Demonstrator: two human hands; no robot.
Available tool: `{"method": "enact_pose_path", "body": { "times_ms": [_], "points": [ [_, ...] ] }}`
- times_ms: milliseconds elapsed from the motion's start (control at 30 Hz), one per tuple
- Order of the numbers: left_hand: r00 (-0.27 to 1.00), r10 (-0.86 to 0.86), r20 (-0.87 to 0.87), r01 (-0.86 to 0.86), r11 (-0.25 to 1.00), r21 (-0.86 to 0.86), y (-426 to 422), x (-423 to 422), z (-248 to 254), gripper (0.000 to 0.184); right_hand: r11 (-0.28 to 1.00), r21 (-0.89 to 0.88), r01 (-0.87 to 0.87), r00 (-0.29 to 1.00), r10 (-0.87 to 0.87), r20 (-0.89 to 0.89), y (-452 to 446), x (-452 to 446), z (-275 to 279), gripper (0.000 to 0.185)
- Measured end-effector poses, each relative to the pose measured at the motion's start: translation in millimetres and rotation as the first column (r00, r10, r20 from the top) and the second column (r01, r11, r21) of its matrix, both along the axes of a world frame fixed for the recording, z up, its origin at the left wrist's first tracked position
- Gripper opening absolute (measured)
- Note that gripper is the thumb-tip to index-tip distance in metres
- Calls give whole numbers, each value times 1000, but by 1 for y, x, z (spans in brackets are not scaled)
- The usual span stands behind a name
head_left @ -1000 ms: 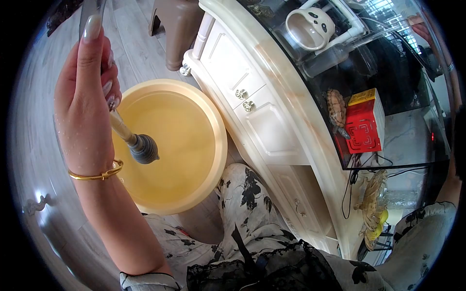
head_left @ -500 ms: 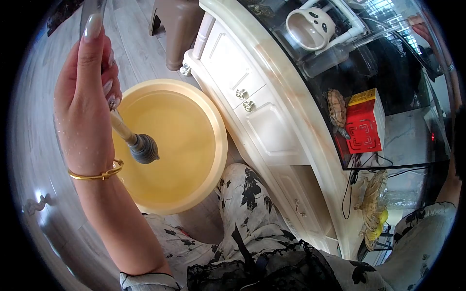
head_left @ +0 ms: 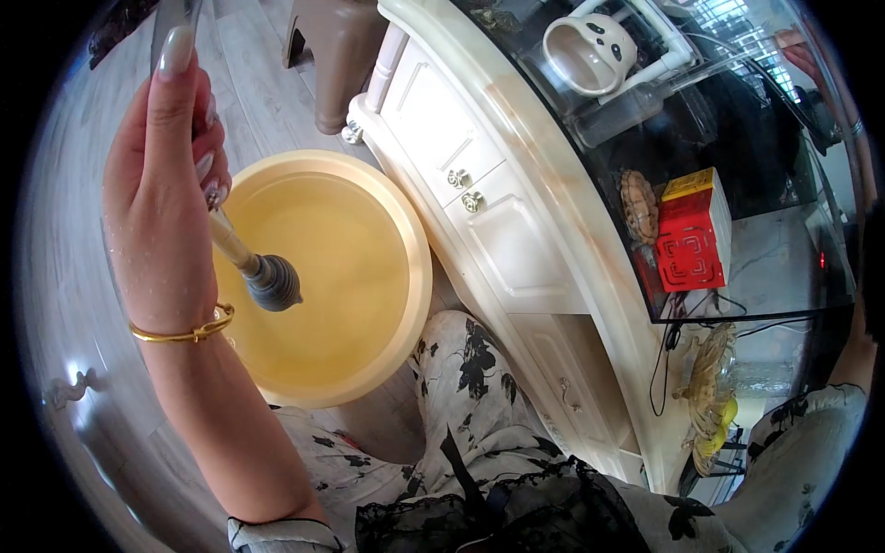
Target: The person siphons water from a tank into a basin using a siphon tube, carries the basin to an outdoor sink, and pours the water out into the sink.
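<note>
While the grey plank floor [head_left: 74, 258] spreads along the L side of the view, a white cabinet [head_left: 512, 221] w/ a pale, marble-like counter [head_left: 516, 111] stands in the middle, and on this counter is a dark glass tank [head_left: 784, 249]. Next in size is the round cream basin [head_left: 419, 267], which sits on the floor close to the cabinet & contains yellowish water [head_left: 341, 276]. The L hand [head_left: 166, 184] shows at the basin's L rim, its fingers curled around a long tool [head_left: 237, 247], w/ the thumb laid along it; the tool slants down over the basin, but whether its grey ribbed end [head_left: 275, 282] touches the water, I cannot tell. The R hand [head_left: 802, 53] is at the far upper R, near the tank; if its fingers pinch smth., I cannot tell. Inside the tank are a red box [head_left: 691, 244], a white panda-faced pot [head_left: 590, 53] and a turtle [head_left: 638, 205] just beside the box. Smallest is the gold bracelet [head_left: 189, 334] on the L wrist.
</note>
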State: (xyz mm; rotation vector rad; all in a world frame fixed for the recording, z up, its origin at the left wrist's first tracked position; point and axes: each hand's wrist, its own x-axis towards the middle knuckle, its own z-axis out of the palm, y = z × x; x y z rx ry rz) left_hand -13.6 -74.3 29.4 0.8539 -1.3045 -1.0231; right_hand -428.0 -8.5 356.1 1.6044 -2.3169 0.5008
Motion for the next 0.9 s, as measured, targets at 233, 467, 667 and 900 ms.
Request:
{"method": "enact_pose_path", "body": {
  "times_ms": [233, 467, 667, 900],
  "points": [
    [999, -33, 28, 33, 999, -22, -3, 3, -2, 25, 995, -96, -32, 941, 62, 331, 0, 12, -8, 54],
    [999, -41, -17, 41, 999, 2, -3, 3, -2, 25, 996, -84, -30, 948, 55, 315, -2, 9, -6, 54],
    [999, -46, -12, 46, 999, 4, -3, 3, -2, 25, 996, -79, -29, 946, 53, 318, -3, 9, -6, 54],
    [999, -47, 4, 47, 999, -4, -3, 3, -2, 24, 996, -78, -30, 941, 55, 333, -3, 9, -7, 54]
  ]
}}
